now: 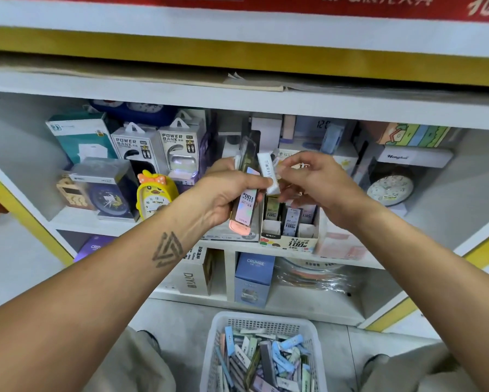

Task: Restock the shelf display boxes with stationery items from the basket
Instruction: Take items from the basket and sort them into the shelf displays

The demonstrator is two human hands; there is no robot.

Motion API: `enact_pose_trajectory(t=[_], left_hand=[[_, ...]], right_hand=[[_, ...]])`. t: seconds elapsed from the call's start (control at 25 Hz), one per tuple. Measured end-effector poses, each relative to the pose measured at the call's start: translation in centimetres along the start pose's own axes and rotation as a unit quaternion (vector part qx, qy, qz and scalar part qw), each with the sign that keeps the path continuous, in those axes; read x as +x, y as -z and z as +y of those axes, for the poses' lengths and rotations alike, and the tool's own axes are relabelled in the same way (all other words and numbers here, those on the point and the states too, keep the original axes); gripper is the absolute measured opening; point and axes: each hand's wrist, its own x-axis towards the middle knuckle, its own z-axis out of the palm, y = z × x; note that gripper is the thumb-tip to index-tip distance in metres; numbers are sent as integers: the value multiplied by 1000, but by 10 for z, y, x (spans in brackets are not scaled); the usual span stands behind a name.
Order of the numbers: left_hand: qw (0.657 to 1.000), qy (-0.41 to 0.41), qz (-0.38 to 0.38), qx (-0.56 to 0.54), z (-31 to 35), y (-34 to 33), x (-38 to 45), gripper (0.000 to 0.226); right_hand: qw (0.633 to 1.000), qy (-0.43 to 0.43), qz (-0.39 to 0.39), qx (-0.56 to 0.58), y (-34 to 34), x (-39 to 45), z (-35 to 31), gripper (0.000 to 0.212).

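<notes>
White plastic basket (261,323) sits on the floor, full of small lead cases. Both hands are up by the shelf (237,100). The left hand (226,193) grips a bunch of cases (247,202). The right hand (319,182) pinches a white case (268,172) just above the display box (290,241), which holds more cases.
</notes>
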Motion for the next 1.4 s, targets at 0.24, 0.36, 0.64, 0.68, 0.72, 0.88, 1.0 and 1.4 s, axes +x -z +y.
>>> enact_pose_trajectory(t=[0.24, 0.36, 0.64, 0.68, 0.72, 0.88, 1.0, 1.4], left_hand=[[999, -12, -17, -37, -1, -7, -3, 36], [997, 16, -6, -79, 8, 4, 0, 46], [996, 67, 43, -45, 23, 45, 2, 11], [996, 69, 44, -42, 23, 51, 0, 8], [996, 70, 45, -39, 23, 57, -1, 9], [996, 74, 39, -29, 26, 78, -6, 12], [996, 75, 37, -25, 28, 89, -8, 15], [995, 74, 68, -8, 21, 96, -14, 15]], right_hand=[[992, -25, -39, 118, 9, -11, -6, 11], [997, -22, -10, 74, 18, -11, -3, 11], [995, 47, -29, -84, -8, -10, 9, 11], [985, 80, -25, -149, -15, -8, 10, 16], [974, 108, -24, -197, -22, -5, 11, 21], [950, 157, -8, -268, -46, 5, 14, 27], [919, 220, 1, -327, -66, 11, 20, 23], [874, 273, -18, -401, -103, 22, 48, 14]])
